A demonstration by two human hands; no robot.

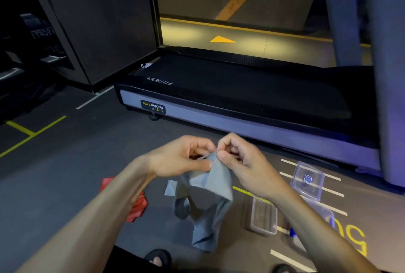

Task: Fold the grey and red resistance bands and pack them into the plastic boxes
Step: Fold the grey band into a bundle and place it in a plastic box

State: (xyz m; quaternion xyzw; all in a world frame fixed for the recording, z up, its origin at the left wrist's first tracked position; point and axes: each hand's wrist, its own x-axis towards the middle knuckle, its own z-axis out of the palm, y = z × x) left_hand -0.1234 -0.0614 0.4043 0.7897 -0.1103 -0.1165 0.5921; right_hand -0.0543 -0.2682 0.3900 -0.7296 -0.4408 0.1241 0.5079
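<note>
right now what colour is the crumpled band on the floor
Red; the crumpled band shows in the head view, under the left forearm.

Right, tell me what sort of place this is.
Most likely a gym. A treadmill with a "Body Strong" fitness label stands ahead, the dark floor carries painted training lines, and both hands pinch a grey resistance band.

Open floor [65, 185] is lying free left of the hands. Treadmill [219, 97] is blocking ahead, its upright [385, 75] closing off the right. Plastic boxes [264, 218] and lid [306, 179] are crowding the floor at right; red band [138, 207] is lying at left.
</note>
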